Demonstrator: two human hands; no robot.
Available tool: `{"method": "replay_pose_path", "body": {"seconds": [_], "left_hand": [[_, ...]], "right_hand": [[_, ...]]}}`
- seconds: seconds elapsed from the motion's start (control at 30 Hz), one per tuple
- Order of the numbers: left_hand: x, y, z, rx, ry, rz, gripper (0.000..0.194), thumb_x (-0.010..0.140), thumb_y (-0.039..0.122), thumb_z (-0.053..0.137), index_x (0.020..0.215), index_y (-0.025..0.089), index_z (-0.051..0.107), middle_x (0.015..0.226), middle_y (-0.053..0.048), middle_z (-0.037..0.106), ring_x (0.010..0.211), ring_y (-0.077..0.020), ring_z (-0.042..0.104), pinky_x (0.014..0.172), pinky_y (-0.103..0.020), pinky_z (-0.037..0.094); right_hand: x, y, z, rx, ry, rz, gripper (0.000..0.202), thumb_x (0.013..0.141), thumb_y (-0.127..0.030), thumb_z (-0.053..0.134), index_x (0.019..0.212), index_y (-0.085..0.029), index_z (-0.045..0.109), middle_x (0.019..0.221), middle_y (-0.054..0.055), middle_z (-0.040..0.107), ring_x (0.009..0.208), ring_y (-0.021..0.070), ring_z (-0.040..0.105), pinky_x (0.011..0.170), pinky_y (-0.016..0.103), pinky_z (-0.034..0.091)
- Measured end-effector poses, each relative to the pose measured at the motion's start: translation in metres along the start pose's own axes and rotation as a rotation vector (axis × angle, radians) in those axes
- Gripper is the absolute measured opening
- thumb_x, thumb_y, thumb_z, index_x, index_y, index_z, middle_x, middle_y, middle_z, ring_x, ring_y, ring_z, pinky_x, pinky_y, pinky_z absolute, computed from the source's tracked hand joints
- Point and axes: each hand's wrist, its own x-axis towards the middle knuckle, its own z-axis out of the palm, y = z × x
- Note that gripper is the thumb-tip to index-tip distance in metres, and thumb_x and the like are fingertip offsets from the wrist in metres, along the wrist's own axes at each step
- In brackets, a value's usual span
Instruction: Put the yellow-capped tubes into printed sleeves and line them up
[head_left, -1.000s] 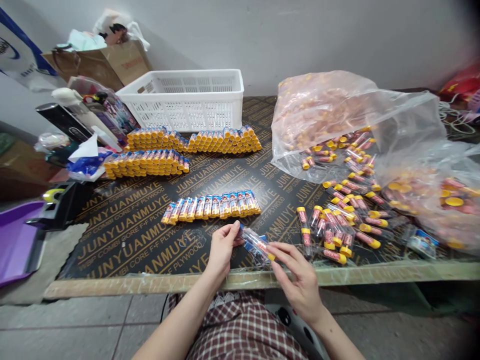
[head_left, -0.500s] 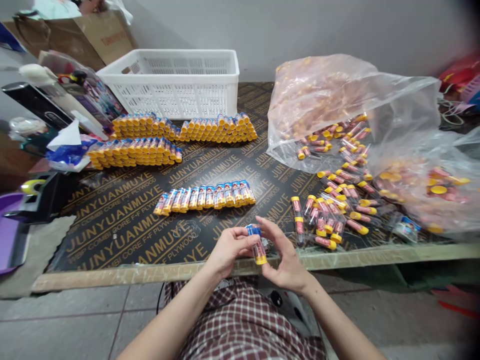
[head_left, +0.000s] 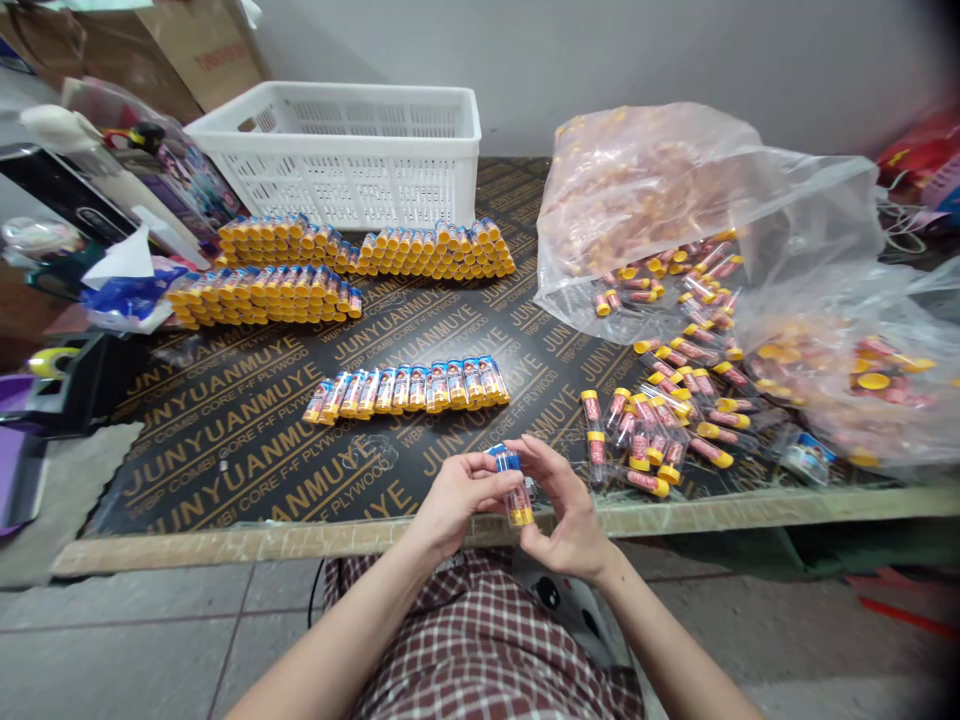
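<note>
Over the table's front edge, my left hand [head_left: 459, 497] pinches a small clear tube [head_left: 517, 492] between thumb and fingers. This tube has a yellow cap at its lower end, pink contents and a blue label around its upper part. My right hand [head_left: 566, 515] curves around the other side, its fingertips at the tube's blue top and its thumb by the yellow cap. Beyond the hands lies a row of labelled tubes [head_left: 409, 388], side by side with yellow caps facing me. To the right is a loose heap of tubes without blue labels [head_left: 652, 435].
Stacks of labelled tubes [head_left: 439, 252] lie before a white plastic basket [head_left: 352, 185] at the back. A large clear bag [head_left: 645, 190] spills tubes at the right. Tissues [head_left: 127, 270], bottles and a black holder [head_left: 86, 375] crowd the left side.
My right hand's fingers have closed in on the top of the tube, and its thumb sits nearer the cap. My left hand keeps its pinch. The view has shifted slightly.
</note>
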Motion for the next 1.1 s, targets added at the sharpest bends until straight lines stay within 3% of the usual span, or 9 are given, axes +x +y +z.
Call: {"method": "replay_pose_path", "body": {"seconds": [0.33,0.43,0.53,0.63,0.73,0.83,0.93,1.0,1.1], "left_hand": [[0.002,0.008,-0.006,0.057,0.035,0.063,0.034,0.053,0.033,0.083,0.071,0.010,0.064,0.064,-0.004,0.066,0.054,-0.0104,0.058,0.056,-0.022,0.046],[0.010,0.039,-0.024,0.227,0.206,0.285,0.037,0.052,0.036,0.082,0.072,0.013,0.062,0.059,-0.002,0.065,0.051,-0.0120,0.058,0.053,-0.023,0.045],[0.026,0.077,-0.051,0.527,0.475,0.543,0.044,0.051,0.041,0.082,0.081,0.015,0.062,0.054,0.002,0.061,0.049,-0.0131,0.056,0.052,-0.024,0.042],[0.047,0.103,-0.071,0.860,0.650,0.615,0.043,0.050,0.043,0.082,0.078,0.016,0.065,0.052,0.002,0.059,0.052,-0.0150,0.056,0.056,-0.026,0.041],[0.064,0.112,-0.077,1.106,0.672,0.585,0.040,0.052,0.047,0.080,0.076,0.017,0.067,0.054,-0.001,0.060,0.057,-0.0180,0.058,0.060,-0.027,0.040],[0.063,0.110,-0.070,1.244,0.715,0.600,0.040,0.061,0.049,0.074,0.086,0.018,0.069,0.060,-0.003,0.063,0.062,-0.0199,0.059,0.062,-0.027,0.038],[0.049,0.094,-0.057,1.211,0.760,0.736,0.032,0.073,0.048,0.064,0.085,0.019,0.068,0.064,-0.003,0.063,0.062,-0.0178,0.057,0.063,-0.026,0.037],[0.039,0.073,-0.048,1.168,0.633,0.747,0.027,0.078,0.044,0.059,0.074,0.019,0.067,0.064,-0.003,0.063,0.060,-0.0160,0.055,0.062,-0.026,0.036],[0.032,0.032,-0.038,1.203,0.361,0.551,0.024,0.073,0.043,0.066,0.065,0.020,0.066,0.063,-0.003,0.063,0.058,-0.0161,0.054,0.058,-0.026,0.033]], "right_hand": [[0.008,-0.003,-0.002,-0.063,-0.055,-0.007,0.085,0.068,-0.011,0.055,0.144,-0.024,0.018,0.143,0.012,0.037,0.125,0.0247,0.046,0.103,0.042,0.042],[0.020,0.010,-0.027,-0.291,0.074,0.029,0.083,0.074,-0.030,0.065,0.144,-0.024,0.021,0.144,0.012,0.034,0.121,0.0263,0.047,0.101,0.045,0.041],[0.034,0.039,-0.062,-0.699,0.299,0.122,0.064,0.080,-0.043,0.059,0.136,-0.019,0.038,0.123,0.014,0.054,0.108,0.0287,0.051,0.092,0.047,0.040],[0.043,0.067,-0.086,-1.103,0.257,0.232,0.047,0.084,-0.047,0.051,0.117,-0.014,0.058,0.096,0.015,0.065,0.095,0.0324,0.051,0.081,0.047,0.035],[0.047,0.079,-0.091,-1.294,0.138,0.287,0.040,0.085,-0.043,0.049,0.109,-0.014,0.062,0.090,0.015,0.067,0.091,0.0324,0.048,0.075,0.044,0.029],[0.048,0.079,-0.089,-1.336,0.084,0.320,0.036,0.085,-0.038,0.049,0.110,-0.015,0.060,0.088,0.014,0.069,0.089,0.0313,0.047,0.075,0.043,0.027],[0.048,0.077,-0.088,-1.278,0.095,0.318,0.035,0.084,-0.031,0.048,0.115,-0.016,0.058,0.088,0.012,0.069,0.089,0.0300,0.048,0.077,0.044,0.028],[0.048,0.074,-0.087,-1.191,0.136,0.292,0.035,0.085,-0.030,0.048,0.116,-0.017,0.058,0.090,0.011,0.069,0.091,0.0299,0.049,0.080,0.046,0.029],[0.048,0.062,-0.082,-0.935,0.211,0.213,0.035,0.086,-0.031,0.049,0.118,-0.018,0.057,0.094,0.009,0.067,0.092,0.0276,0.052,0.083,0.044,0.036]]}}
